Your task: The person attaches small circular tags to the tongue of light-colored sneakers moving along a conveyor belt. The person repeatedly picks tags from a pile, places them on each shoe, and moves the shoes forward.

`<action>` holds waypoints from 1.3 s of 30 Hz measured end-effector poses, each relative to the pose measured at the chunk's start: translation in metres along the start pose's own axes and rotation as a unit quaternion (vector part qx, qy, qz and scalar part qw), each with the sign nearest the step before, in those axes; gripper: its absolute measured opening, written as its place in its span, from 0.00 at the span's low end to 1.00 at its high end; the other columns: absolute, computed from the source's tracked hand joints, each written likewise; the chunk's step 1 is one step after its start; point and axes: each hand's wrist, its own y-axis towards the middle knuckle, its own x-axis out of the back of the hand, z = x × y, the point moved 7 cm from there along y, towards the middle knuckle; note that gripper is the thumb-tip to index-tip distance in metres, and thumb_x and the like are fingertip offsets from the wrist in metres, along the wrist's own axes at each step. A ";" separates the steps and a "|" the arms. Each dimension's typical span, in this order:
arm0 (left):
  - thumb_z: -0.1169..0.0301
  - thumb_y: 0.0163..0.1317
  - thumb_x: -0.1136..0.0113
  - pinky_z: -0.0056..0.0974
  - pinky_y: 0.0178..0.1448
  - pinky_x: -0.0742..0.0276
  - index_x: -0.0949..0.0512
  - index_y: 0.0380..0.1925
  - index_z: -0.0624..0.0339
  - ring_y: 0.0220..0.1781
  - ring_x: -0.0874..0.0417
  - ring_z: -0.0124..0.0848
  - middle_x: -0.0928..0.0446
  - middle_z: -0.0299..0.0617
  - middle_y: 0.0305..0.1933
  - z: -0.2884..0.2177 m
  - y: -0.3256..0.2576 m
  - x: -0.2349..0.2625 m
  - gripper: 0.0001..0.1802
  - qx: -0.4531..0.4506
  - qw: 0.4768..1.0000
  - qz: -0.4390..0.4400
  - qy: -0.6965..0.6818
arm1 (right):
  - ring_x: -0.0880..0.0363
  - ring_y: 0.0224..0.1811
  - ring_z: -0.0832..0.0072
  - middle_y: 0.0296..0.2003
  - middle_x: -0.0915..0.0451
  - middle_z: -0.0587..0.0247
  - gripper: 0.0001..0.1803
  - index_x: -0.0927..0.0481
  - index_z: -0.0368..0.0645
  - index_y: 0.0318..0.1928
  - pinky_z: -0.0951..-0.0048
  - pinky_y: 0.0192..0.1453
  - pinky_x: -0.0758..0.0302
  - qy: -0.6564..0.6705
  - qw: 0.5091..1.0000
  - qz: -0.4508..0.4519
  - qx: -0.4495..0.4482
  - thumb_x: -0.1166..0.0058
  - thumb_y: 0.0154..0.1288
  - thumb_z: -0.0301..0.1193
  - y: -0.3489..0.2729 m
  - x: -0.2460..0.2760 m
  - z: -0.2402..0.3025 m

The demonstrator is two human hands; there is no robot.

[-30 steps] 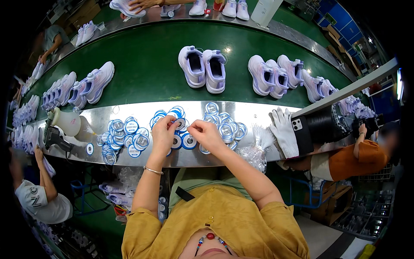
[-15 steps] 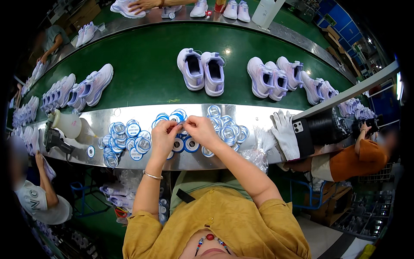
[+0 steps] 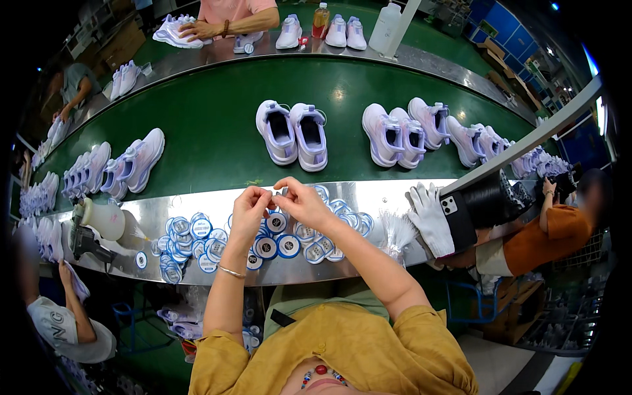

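My left hand (image 3: 251, 209) and my right hand (image 3: 304, 204) meet over the metal ledge (image 3: 125, 266), fingertips pinched together. Whatever is between the fingers is too small to make out. Round blue-and-white tags lie beneath and around them: a left pile (image 3: 191, 245), some dark-centred tags (image 3: 265, 247) by my left wrist, and more tags (image 3: 318, 249) under my right forearm. A bundle of thin clear plastic strands (image 3: 397, 232) lies right of my right forearm. Beyond my hands, a pair of white-and-lilac sneakers (image 3: 293, 141) stands on the green belt (image 3: 217, 125).
A white knit glove (image 3: 431, 220) and a phone (image 3: 459, 222) lie at the right, below a slanting metal bar (image 3: 526, 141). A white plastic container (image 3: 103, 219) stands left. More sneakers (image 3: 395, 135) line the belt. Across it, a person's hand (image 3: 201, 30) rests on a shoe.
The view has tilted up, so the ledge and belt sit lower in the picture. My hands stay pinched together over the tags, with small shifts of the fingers.
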 end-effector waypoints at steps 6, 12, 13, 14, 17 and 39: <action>0.69 0.63 0.41 0.28 0.32 0.28 0.22 0.34 0.63 0.31 0.24 0.21 0.23 0.34 0.27 -0.010 0.033 -0.016 0.08 -0.029 0.995 0.023 0.097 | 0.24 0.20 0.65 0.20 0.23 0.53 0.10 0.22 0.39 0.33 0.66 0.26 0.32 -0.042 0.999 -0.002 -0.003 0.45 0.58 0.33 0.018 0.024 -0.012; 0.70 0.56 0.37 0.40 0.47 0.24 0.24 0.50 0.57 0.41 0.20 0.42 0.23 0.51 0.39 -0.011 0.099 -0.024 0.20 -0.163 0.913 -0.052 0.370 | 0.20 0.31 0.55 0.25 0.20 0.50 0.09 0.21 0.40 0.32 0.59 0.34 0.26 -0.119 0.990 -0.062 -0.036 0.48 0.59 0.33 0.051 0.054 -0.046; 0.70 0.55 0.36 0.42 0.49 0.24 0.24 0.51 0.55 0.44 0.20 0.46 0.24 0.54 0.42 -0.009 0.109 -0.030 0.21 -0.197 0.874 -0.053 0.440 | 0.19 0.33 0.53 0.26 0.20 0.50 0.09 0.20 0.41 0.32 0.57 0.36 0.26 -0.146 0.986 -0.073 -0.042 0.49 0.59 0.33 0.057 0.057 -0.056; 0.70 0.50 0.34 0.47 0.53 0.26 0.24 0.50 0.51 0.49 0.23 0.54 0.27 0.58 0.47 -0.001 0.119 -0.030 0.24 -0.121 0.891 -0.039 0.437 | 0.20 0.37 0.49 0.29 0.19 0.48 0.09 0.20 0.44 0.33 0.51 0.40 0.26 -0.164 0.983 -0.065 -0.050 0.50 0.60 0.35 0.059 0.058 -0.058; 0.70 0.49 0.34 0.46 0.51 0.26 0.23 0.46 0.53 0.46 0.23 0.53 0.26 0.56 0.42 0.010 0.133 -0.029 0.21 -0.107 0.865 -0.058 0.487 | 0.20 0.36 0.48 0.30 0.19 0.47 0.09 0.21 0.45 0.35 0.50 0.39 0.26 -0.259 0.953 -0.146 -0.052 0.50 0.61 0.35 0.064 0.082 -0.058; 0.75 0.64 0.43 0.29 0.36 0.20 0.26 0.37 0.66 0.34 0.17 0.29 0.20 0.44 0.35 0.034 0.079 -0.082 0.06 0.098 0.992 -0.003 -0.077 | 0.21 0.29 0.61 0.25 0.26 0.62 0.02 0.25 0.46 0.31 0.61 0.29 0.26 -0.417 0.884 -0.108 0.181 0.48 0.55 0.27 0.026 0.102 -0.029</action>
